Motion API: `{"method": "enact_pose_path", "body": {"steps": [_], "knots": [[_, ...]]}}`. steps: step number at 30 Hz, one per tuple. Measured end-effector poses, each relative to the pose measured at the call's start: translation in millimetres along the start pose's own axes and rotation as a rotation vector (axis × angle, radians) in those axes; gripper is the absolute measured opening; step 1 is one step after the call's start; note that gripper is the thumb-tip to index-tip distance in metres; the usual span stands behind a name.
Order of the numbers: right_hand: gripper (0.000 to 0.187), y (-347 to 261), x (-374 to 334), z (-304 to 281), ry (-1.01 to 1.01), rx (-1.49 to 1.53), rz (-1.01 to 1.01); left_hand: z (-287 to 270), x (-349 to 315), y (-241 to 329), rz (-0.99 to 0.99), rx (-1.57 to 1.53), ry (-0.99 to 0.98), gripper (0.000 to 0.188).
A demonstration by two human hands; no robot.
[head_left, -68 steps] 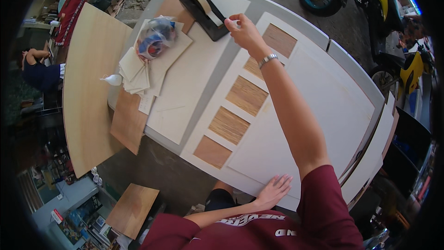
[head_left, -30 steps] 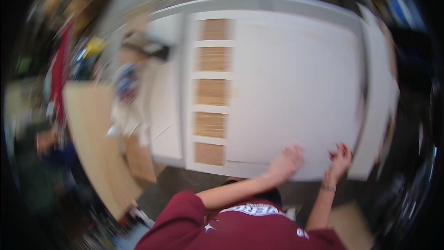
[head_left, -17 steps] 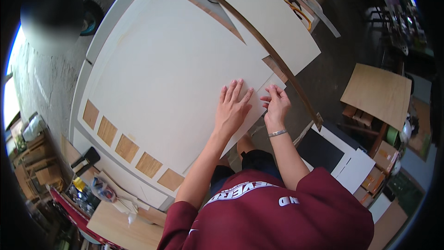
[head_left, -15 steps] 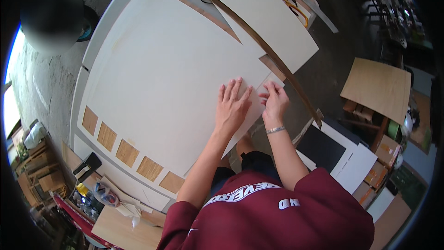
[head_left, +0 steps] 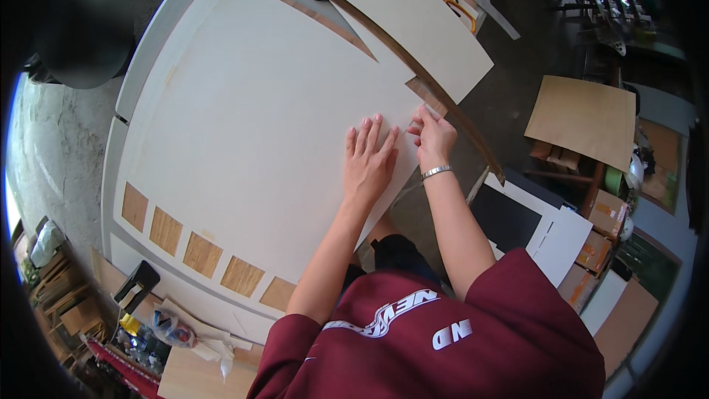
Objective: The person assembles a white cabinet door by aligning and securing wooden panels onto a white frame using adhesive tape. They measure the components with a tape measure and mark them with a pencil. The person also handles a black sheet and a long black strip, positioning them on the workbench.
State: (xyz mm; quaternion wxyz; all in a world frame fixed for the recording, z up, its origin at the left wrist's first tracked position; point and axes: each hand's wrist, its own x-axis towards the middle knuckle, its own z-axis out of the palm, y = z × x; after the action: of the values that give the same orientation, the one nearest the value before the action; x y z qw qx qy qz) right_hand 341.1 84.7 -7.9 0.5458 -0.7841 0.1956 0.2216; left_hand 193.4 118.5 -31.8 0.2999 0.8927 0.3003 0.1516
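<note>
My left hand (head_left: 371, 157) lies flat on a large white sheet (head_left: 258, 111), fingers spread, near the sheet's right edge. Just right of it, my right hand (head_left: 433, 139) is closed, thumb and fingertips pinched together at that edge. Something thin and pale may be between these fingers, but it is too small to make out. Beyond the right hand, a bare brown strip (head_left: 426, 94) shows next to the sheet. Several wood-grained rectangles (head_left: 167, 230) line the sheet's near left side. A grey panel (head_left: 140, 66) borders the sheet.
A long curved brown edge strip (head_left: 399, 48) runs along the right side. Past it is a white board (head_left: 436, 22) with orange-handled pliers (head_left: 461, 11) beyond. A black phone-like object (head_left: 138, 284) sits at the lower left. A wooden board (head_left: 583, 122) stands at the right.
The whole view has shifted slightly. My right hand stays pinched at the sheet's edge, and the pale flap under its fingers shows less now. My left hand remains flat.
</note>
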Motion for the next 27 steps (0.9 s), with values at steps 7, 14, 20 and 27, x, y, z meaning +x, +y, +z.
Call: {"method": "enact_pose_path", "body": {"steps": [7,14,20,27], "knots": [[0.033,-0.5,8.8,-6.1,-0.041,-0.244,-0.025,6.7,-1.0,-1.1,0.011,-0.044,0.051,0.047],[0.032,7.8,4.2,-18.8,-0.062,-0.322,-0.120,6.6,-4.4,-6.3,0.013,-0.059,0.069,0.045],[0.023,4.2,9.3,-15.8,-0.040,-0.288,-0.204,5.1,-8.3,-7.0,0.007,-0.062,0.067,0.042],[0.019,-3.8,22.9,-21.8,-0.106,-0.298,-0.219,7.7,-3.2,-2.4,0.014,-0.043,0.064,0.041]]}}
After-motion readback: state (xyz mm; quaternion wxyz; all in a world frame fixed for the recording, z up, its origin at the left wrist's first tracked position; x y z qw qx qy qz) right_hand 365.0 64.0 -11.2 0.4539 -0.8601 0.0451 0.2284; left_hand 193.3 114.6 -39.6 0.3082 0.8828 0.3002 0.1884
